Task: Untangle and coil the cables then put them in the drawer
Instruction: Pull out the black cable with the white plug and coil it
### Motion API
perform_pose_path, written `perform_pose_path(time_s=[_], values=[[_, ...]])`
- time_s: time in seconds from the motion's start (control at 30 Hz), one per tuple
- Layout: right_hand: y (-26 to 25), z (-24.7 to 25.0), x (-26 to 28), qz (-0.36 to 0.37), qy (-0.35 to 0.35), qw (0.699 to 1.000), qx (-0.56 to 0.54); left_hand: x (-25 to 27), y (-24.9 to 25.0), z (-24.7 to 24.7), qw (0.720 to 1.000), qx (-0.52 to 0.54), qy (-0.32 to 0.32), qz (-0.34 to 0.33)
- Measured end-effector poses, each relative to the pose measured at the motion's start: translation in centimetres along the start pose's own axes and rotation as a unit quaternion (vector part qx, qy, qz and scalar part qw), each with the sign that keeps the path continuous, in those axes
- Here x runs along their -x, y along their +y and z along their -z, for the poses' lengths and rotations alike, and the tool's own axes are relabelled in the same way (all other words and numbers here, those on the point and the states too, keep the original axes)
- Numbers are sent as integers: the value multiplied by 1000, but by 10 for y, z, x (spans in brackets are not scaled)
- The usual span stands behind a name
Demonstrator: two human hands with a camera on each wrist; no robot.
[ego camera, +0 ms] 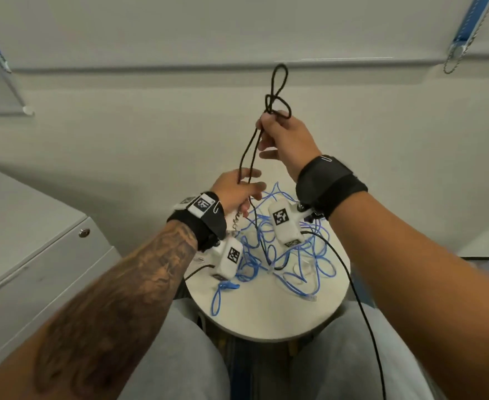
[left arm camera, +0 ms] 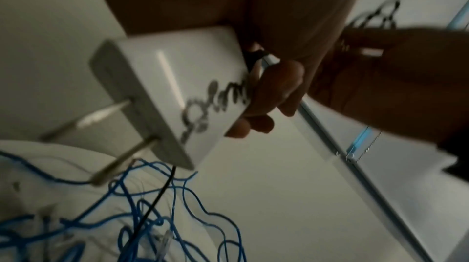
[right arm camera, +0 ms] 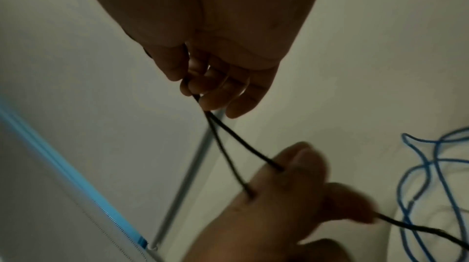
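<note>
My right hand [ego camera: 267, 129] is raised above the table and pinches a black cable [ego camera: 278, 90]. Knotted loops of the cable stick up above its fingers. Two strands [right arm camera: 233, 146] run down from the right fingers [right arm camera: 203, 95] to my left hand [ego camera: 244, 186], which holds them between its fingers. The lower fingers [left arm camera: 269, 93] of that left hand curl round a white power adapter [left arm camera: 172, 89] with two metal prongs. A tangle of blue cable [ego camera: 280, 255] lies on the small round white table [ego camera: 266, 319] under both hands, and the black cable's tail [right arm camera: 418, 228] trails into it.
A grey cabinet [ego camera: 35, 241] with a round lock and shut drawers stands at my left. White wall panels with blue-edged rails rise behind the table. My knees press against the table's near edge, and a thin black wire [ego camera: 361, 313] runs from the right wrist camera over my right thigh.
</note>
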State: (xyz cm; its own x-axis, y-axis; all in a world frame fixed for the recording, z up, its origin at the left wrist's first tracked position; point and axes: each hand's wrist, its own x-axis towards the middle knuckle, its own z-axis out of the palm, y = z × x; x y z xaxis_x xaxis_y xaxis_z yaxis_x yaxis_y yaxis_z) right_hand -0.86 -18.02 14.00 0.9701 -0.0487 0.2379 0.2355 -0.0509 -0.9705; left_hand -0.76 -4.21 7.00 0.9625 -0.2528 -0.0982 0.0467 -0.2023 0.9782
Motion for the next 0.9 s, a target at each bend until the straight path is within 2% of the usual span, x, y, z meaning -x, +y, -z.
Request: perform_pose_path(time_s=[0.13, 0.23, 0.33, 0.43, 0.5, 0.57, 0.63, 0.7, 0.8, 0.9], values=[[-11, 7, 8, 69, 11, 997, 43, -6, 8, -16, 998, 36, 15, -40], [1, 14, 17, 88, 33, 995, 40, -6, 29, -10, 991, 107, 25, -71], [29, 14, 27, 36, 22, 994, 103, -3, 53, 3, 982, 159, 18, -98], [62, 6, 34, -30, -78, 975, 205, 3, 74, 12, 978, 181, -4, -103], [74, 1, 37, -53, -100, 966, 233, 7, 81, 17, 977, 183, -9, -105], [78, 0, 36, -77, -70, 977, 186, 8, 81, 21, 980, 160, 2, -118], [74, 3, 32, -90, -37, 992, 78, 7, 75, 24, 983, 122, 26, -134], [66, 8, 27, -80, -8, 997, -5, 4, 61, 26, 988, 92, 39, -115], [53, 17, 23, -60, 7, 998, 3, -1, 28, 19, 998, 40, 12, -45], [44, 22, 23, -48, 11, 999, -17, -3, 0, 2, 998, -53, -27, -20]])
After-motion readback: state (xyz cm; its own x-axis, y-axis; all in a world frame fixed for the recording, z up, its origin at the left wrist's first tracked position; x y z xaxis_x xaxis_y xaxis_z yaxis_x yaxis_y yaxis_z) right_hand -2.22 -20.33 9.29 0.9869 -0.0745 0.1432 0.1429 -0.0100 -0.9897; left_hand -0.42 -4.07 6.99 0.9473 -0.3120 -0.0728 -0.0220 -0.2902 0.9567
